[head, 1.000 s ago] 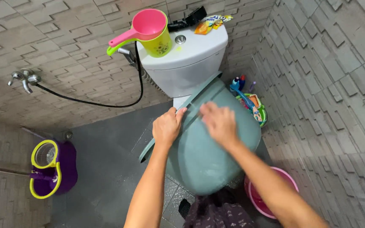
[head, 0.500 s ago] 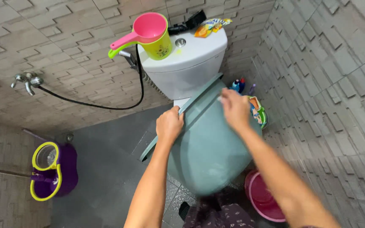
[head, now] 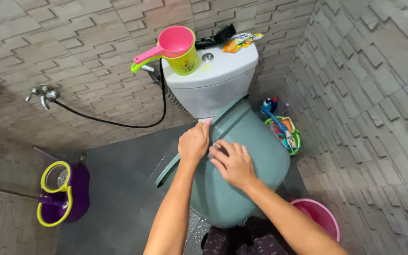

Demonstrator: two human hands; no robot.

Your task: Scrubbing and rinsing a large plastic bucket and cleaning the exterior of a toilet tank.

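Observation:
A large grey-green plastic tub (head: 246,156) is tipped on its side in front of a white toilet tank (head: 213,82). My left hand (head: 194,141) grips the tub's rim near its top edge. My right hand (head: 230,163) lies flat on the tub's outer wall just beside the left hand, fingers spread, holding nothing. A pink scoop nested in a yellow-green one (head: 178,45) stands on the tank lid.
A purple and yellow mop bucket (head: 62,191) sits on the grey floor at left. A pink bucket (head: 319,215) is at lower right. A green basket of bottles and a brush (head: 284,130) stands in the corner. A black hose (head: 109,118) runs from a wall tap (head: 41,94).
My right hand has slid back down the tub's wall from near the far rim to beside my left hand. The left hand keeps its grip on the rim.

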